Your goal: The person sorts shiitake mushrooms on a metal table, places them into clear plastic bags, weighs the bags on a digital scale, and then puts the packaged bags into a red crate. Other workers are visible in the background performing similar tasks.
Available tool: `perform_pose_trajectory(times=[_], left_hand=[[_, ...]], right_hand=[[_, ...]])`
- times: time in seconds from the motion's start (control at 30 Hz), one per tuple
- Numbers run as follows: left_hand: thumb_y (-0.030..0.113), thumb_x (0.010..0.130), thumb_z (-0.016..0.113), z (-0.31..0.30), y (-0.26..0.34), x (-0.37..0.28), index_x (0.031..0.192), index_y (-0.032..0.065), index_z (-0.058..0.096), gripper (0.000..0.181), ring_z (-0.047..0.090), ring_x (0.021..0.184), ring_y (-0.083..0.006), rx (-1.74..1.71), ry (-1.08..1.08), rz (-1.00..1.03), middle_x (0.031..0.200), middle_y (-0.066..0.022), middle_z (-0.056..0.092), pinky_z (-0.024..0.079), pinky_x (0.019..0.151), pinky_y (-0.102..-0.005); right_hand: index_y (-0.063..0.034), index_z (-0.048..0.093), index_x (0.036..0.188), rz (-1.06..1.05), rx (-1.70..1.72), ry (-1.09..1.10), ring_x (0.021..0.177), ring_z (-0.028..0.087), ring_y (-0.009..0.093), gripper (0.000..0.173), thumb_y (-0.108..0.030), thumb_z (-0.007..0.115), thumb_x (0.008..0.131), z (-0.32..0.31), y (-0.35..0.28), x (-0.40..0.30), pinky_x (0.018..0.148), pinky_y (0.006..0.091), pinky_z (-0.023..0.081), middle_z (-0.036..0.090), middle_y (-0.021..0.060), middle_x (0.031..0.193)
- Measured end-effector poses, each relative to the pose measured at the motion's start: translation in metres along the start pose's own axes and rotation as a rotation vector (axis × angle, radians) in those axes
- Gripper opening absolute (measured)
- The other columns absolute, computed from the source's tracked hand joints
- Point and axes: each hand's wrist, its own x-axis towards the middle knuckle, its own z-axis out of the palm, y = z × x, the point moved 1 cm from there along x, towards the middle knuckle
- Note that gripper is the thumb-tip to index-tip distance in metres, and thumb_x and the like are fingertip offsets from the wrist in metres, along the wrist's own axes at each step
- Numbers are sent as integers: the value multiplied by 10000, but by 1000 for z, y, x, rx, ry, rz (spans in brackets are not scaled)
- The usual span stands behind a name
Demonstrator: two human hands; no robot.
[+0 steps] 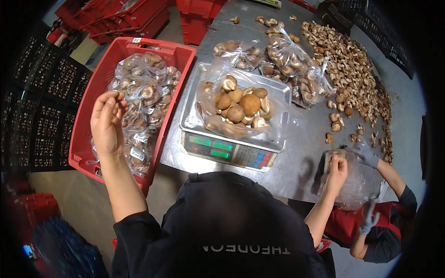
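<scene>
My left hand (108, 125) hovers above a red plastic crate (188, 55), its fingers curled toward the thumb; no object shows in it. Bagged mushrooms (130, 85) fill much of that crate, some bags bearing printed labels. In front of me, an open clear plastic bag (285, 121) of loose shiitake mushrooms (243, 104) rests on the metal tray (189, 116) of a digital scale (226, 151) with lit displays. At the right, my right hand (337, 172) has its fingertips pinched together over clear plastic bags (353, 189); whether it grips one is unclear.
Tied bags of mushrooms (292, 66) lie behind the scale on the steel table (302, 133). Loose mushrooms (347, 73) are heaped beyond them. A co-worker's gloved hands (368, 156) are close to my right arm. Black crates (48, 104) stand at the left, red crates (128, 21) behind.
</scene>
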Motion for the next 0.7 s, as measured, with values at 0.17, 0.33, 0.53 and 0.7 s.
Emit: perform_pose_trajectory(times=[0.17, 0.33, 0.53, 0.7], left_hand=[[171, 845, 558, 70, -18, 0, 1067, 38, 496, 266, 498, 946, -152, 94, -89, 258, 1023, -79, 526, 410, 828, -295], [129, 714, 633, 135, -56, -19, 825, 9, 567, 176, 512, 846, -230, 750, -582, 192, 842, -110, 536, 414, 757, -324], [143, 744, 631, 179, -14, -39, 644, 10, 509, 206, 495, 622, -212, 582, -695, 287, 640, -98, 494, 393, 574, -321], [145, 858, 515, 133, -28, -30, 996, -72, 601, 271, 571, 666, -133, 73, -544, -173, 909, -117, 618, 441, 585, -235]], right_hand=[[-42, 526, 1058, -226, -71, -31, 956, 522, 188, 313, -134, 645, 784, 60, -76, 1, 855, 319, 419, 554, 84, 996], [-27, 576, 958, -397, -494, -529, 883, 556, 322, 319, -185, 671, 698, 182, -118, -43, 809, 388, 435, 579, 158, 920], [-61, 584, 766, -465, -264, -1340, 711, 572, 220, 143, -196, 586, 811, 198, -166, -41, 702, 337, 459, 582, 111, 709], [-49, 588, 887, 7, 284, -961, 681, 577, 112, 264, -256, 432, 937, 229, -197, 38, 597, 230, 440, 612, 26, 794]])
